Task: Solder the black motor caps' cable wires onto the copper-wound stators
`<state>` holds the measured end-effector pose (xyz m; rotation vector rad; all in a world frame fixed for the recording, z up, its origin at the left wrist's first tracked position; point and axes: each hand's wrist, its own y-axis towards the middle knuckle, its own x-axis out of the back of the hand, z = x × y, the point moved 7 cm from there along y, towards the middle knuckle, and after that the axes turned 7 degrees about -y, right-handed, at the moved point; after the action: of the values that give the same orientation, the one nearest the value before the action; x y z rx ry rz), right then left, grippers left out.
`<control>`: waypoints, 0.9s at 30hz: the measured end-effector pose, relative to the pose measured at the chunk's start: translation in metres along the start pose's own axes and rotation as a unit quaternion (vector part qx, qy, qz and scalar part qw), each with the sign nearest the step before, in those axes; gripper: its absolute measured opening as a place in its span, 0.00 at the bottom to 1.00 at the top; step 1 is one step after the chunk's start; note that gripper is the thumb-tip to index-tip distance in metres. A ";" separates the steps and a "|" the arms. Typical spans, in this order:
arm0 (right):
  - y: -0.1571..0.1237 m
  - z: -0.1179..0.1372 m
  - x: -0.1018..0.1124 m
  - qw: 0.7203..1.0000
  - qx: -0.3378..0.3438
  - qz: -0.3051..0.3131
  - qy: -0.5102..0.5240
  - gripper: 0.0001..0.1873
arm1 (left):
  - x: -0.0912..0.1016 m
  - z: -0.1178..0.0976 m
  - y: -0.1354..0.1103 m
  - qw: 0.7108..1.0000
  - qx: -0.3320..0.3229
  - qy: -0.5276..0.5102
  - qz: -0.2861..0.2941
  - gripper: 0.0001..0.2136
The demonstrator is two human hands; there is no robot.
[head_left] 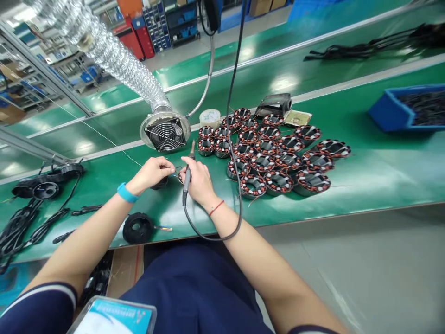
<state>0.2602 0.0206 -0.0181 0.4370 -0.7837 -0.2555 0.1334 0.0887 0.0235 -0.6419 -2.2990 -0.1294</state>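
My right hand (199,180) is closed around a soldering iron (188,170), held like a pen with its tip pointing up and away. A black cable runs from the iron round my forearm and up out of view. My left hand (153,171) pinches thin wires just left of the iron, above a dark round part (160,183) that lies mostly hidden under the fingers. A blue band sits on my left wrist, a red string on my right. Just beyond both hands stands a small fume fan (165,133) on a silver flexible duct.
Several wound stator coils (274,153) lie grouped on the green mat (365,171) to the right. A black round part (137,228) lies near the front edge. Black cables and fan housings (38,190) fill the left. A blue bin (406,109) stands far right; a tape roll (209,117) behind.
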 end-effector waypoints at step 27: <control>-0.006 0.014 0.021 0.999 0.027 -0.007 0.030 0.24 | -0.019 -0.012 -0.023 0.973 -0.202 0.109 0.033 0.10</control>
<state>0.2640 0.0034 0.0015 0.4996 -0.7310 -0.2335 0.1416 0.0574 0.0210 -0.8602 -2.0498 -0.6172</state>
